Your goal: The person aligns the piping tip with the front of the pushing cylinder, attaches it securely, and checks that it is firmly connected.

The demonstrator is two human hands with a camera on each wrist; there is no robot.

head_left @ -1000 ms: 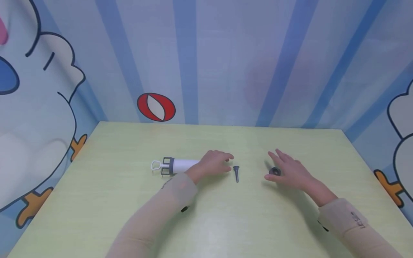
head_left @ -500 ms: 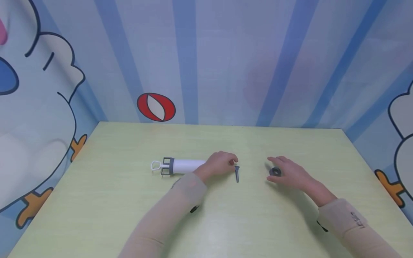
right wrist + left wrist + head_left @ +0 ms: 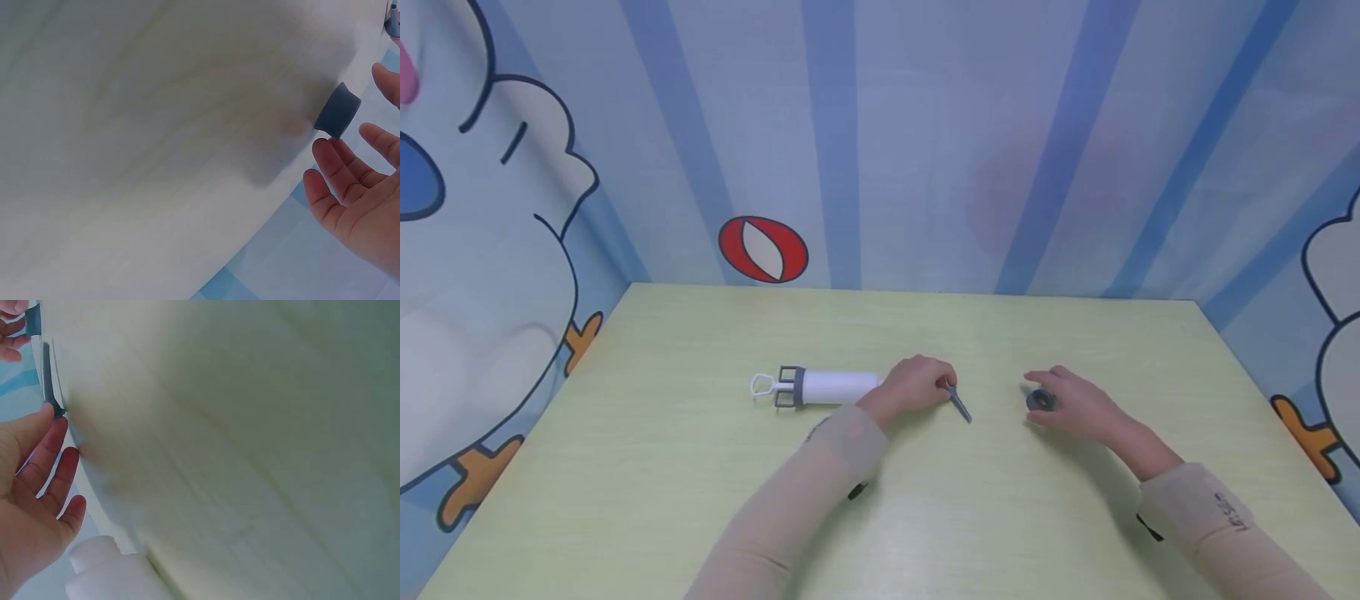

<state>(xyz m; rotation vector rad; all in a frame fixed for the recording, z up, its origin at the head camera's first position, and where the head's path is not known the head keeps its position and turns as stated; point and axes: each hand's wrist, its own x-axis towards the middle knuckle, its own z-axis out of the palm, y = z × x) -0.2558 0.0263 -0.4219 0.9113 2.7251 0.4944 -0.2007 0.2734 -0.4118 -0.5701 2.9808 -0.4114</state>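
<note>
My left hand (image 3: 917, 383) pinches a slim dark-grey tapered nozzle (image 3: 959, 404) at its wide end, between thumb and forefinger. In the left wrist view, the nozzle (image 3: 47, 378) points away from the fingertips. Left of that hand lies a large syringe (image 3: 838, 387) with a white barrel, grey side handles and a white pull ring; the hand hides its front end, whose neck shows in the left wrist view. My right hand (image 3: 1078, 404) spreads thumb and fingers around a short dark-grey ring-shaped cap (image 3: 1040, 400). In the right wrist view, fingertips are right at the cap (image 3: 338, 111), the thumb apart from it.
All of this is on a pale yellow-green table (image 3: 700, 483). Behind it hangs a blue striped backdrop (image 3: 910, 150) with cartoon figures at both sides, meeting the table's back edge.
My left hand has moved slightly right and taken the nozzle by its wide end, and the nozzle's tip has swung right. My right hand's fingers have drawn closer around the cap.
</note>
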